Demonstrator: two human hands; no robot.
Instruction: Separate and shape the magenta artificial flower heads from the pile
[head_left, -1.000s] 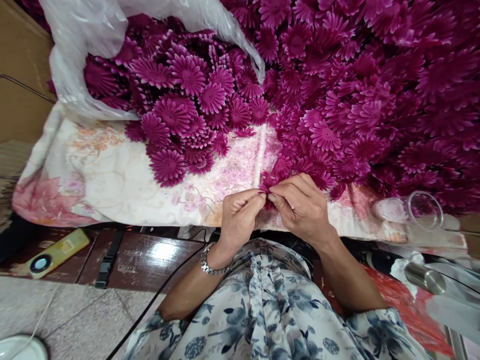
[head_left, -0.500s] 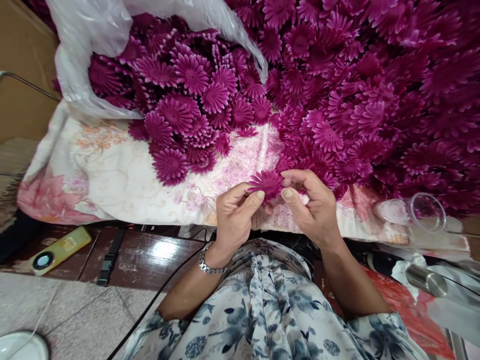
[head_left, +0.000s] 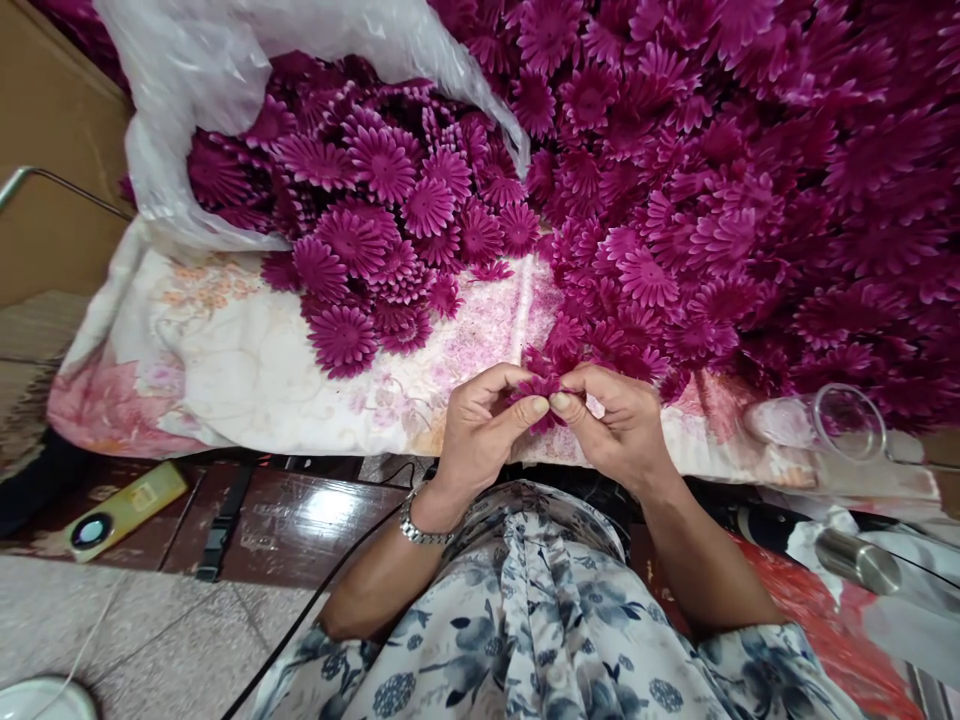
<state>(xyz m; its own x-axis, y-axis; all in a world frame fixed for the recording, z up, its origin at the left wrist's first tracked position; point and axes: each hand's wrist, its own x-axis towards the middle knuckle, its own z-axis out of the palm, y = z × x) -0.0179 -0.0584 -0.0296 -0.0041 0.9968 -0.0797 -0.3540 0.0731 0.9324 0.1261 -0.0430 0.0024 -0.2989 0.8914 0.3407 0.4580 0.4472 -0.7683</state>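
Between my two hands is a magenta artificial flower (head_left: 541,388), pinched near the front edge of the cloth-covered table. My left hand (head_left: 487,425), with a metal watch band on its wrist, grips the flower's left side between thumb and forefinger. On the other side, my right hand (head_left: 619,425) pinches it the same way, and the two thumb tips almost meet. Fingers cover most of the petals. Just beyond lies a big heap of loose magenta flowers (head_left: 720,240). To the left, a smaller pile of flowers (head_left: 352,240) spills from a clear plastic bag (head_left: 187,80).
A floral cloth (head_left: 247,360) covers the table. At the right edge stands a clear plastic cup (head_left: 850,424). Below it is a steel cylinder (head_left: 859,560). A yellow phone-like device (head_left: 127,510) and a black strap buckle (head_left: 214,545) lie on the brown bench at the left.
My hands have drawn together, and my thumbs now press in front of the flower. Its petals, spread wide before, are bunched and mostly covered. The view has shifted slightly.
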